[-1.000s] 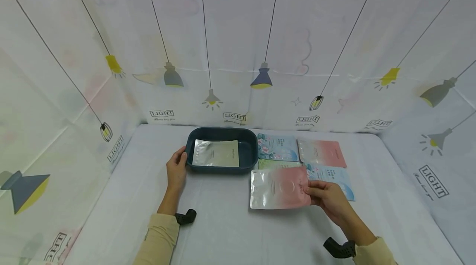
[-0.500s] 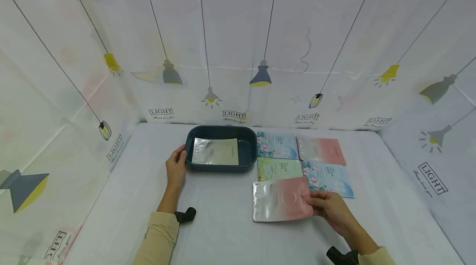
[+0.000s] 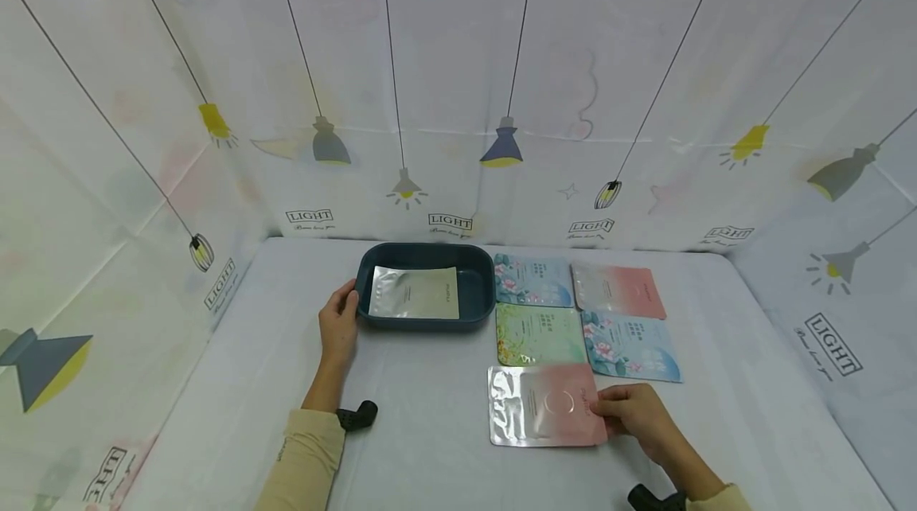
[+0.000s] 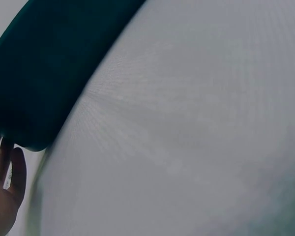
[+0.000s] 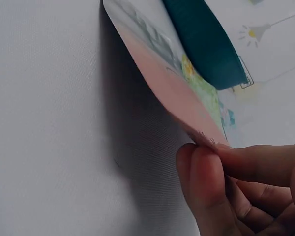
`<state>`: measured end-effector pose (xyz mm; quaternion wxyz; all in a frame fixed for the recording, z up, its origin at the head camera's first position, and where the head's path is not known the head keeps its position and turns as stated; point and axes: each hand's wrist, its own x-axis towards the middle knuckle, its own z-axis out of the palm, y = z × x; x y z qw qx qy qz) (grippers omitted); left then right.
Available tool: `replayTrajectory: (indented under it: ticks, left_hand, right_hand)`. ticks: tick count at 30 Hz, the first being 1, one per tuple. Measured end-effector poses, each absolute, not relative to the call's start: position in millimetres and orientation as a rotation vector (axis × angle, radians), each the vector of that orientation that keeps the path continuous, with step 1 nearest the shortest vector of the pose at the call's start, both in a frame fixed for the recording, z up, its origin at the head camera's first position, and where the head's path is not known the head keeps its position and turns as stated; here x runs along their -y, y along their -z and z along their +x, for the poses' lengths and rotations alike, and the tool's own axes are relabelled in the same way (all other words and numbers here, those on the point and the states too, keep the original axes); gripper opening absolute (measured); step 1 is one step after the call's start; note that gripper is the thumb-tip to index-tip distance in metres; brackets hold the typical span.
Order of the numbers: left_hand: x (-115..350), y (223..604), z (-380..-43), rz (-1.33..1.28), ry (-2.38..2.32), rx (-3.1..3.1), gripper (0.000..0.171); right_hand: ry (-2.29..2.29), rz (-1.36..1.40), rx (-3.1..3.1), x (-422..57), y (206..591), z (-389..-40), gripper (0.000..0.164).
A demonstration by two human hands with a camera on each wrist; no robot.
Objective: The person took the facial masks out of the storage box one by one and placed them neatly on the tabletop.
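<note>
My right hand point(image 3: 639, 415) pinches the right edge of a pink-and-silver sheet mask packet point(image 3: 540, 406) between thumb and fingertips. In the right wrist view, that packet point(image 5: 160, 83) is slightly raised, casting a shadow on the cloth. Fingers of my left hand point(image 3: 339, 326) touch the left end of a dark teal tray point(image 3: 478, 288). The left wrist view shows them fairly straight against the end of the tray point(image 4: 44, 73). Inside the tray lies a pale silver-green packet point(image 3: 415, 293), toward its left side.
Right of the tray lie two blue flowered packets point(image 3: 533, 280) point(image 3: 630, 345), a green one point(image 3: 540, 334) and another pink one point(image 3: 620, 291). A white cloth point(image 3: 423, 423) covers the table. Behind it hangs a white curtain point(image 3: 444, 57) printed with lamps.
My right hand has brought the pink packet toward me and lower, uncovering the green packet and more of the front blue one. The left hand and tray have stayed put.
</note>
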<state>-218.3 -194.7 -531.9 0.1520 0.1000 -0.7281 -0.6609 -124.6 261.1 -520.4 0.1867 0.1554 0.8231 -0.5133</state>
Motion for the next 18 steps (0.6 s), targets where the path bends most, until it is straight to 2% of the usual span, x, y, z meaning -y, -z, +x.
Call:
replayTrajectory:
  ticks: [6,18]
  left_hand:
    - [200,553,-228,0.285,1.914,2.054,0.038]
    - [199,557,-228,0.275,1.881,2.052,0.039]
  right_hand:
    - [1.294,0.432,-2.417,-262,517,-124,0.022]
    - [1.15,0.4,-2.446,-269,512,-121,0.02]
